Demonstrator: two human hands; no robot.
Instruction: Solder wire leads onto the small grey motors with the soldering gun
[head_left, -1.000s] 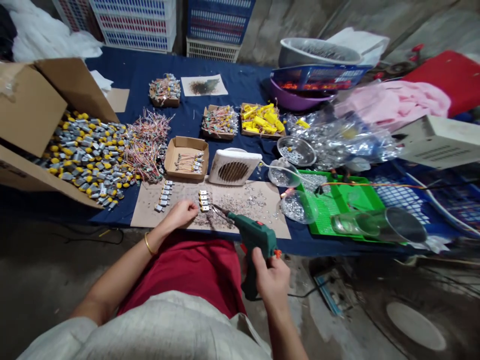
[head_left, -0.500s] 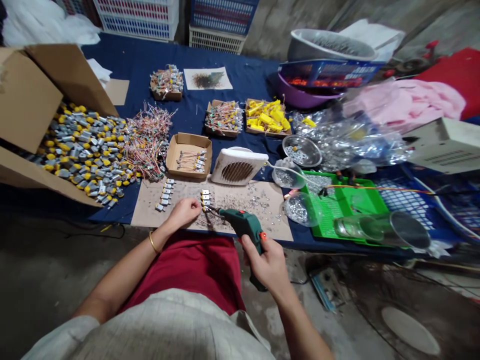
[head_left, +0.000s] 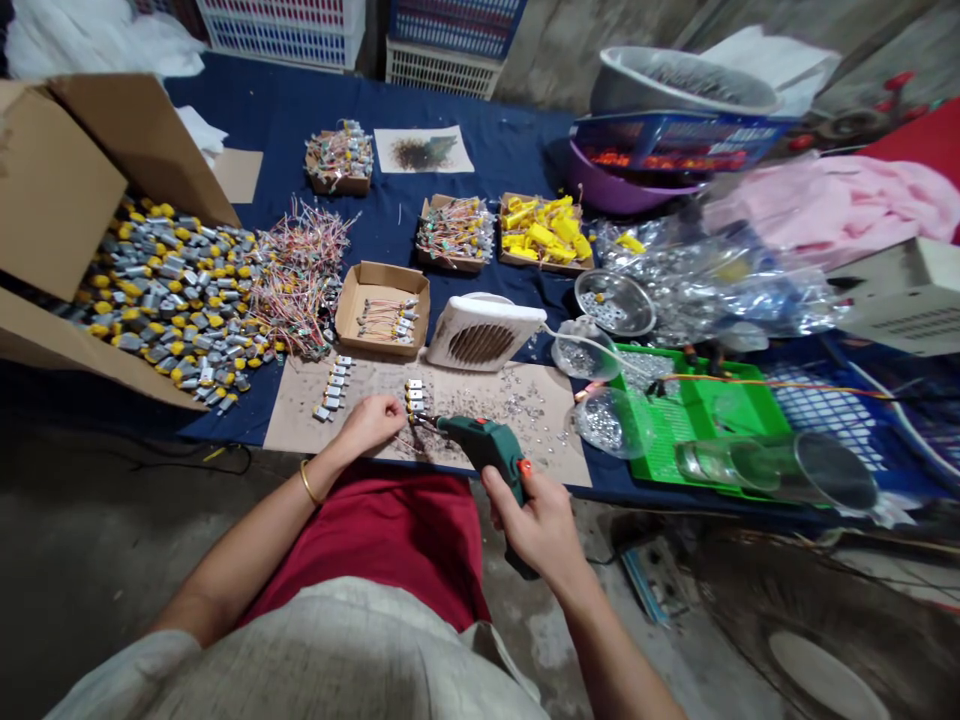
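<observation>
Rumpled dark blue cloth covers the table, with a stiff brown corrugated-cardboard carton lying open at its left end, spilling a heap of smooth silver metal motors with yellow ends. Along the near edge lies a flat, pale brown cardboard sheet, gritty with dark specks and bright metal bits. To its right sits a glossy green plastic tray with perforated patches; behind the sheet leans a square off-white plastic fan housing, its round slatted grille browned. The dark green, pistol-shaped soldering tool is above the sheet's near side, its handle wrapped by the right hand, fingers firmly closed. The left hand hovers low opposite, thumb and fingertips pinched together — whether anything is between them I cannot tell. Between hand and tool stands a short row of small, blocky silver motors on the sheet. A second ago the tool's tip was off to the right of that row; now it is at the nearest motor — touching or just beside, I can't make out.
</observation>
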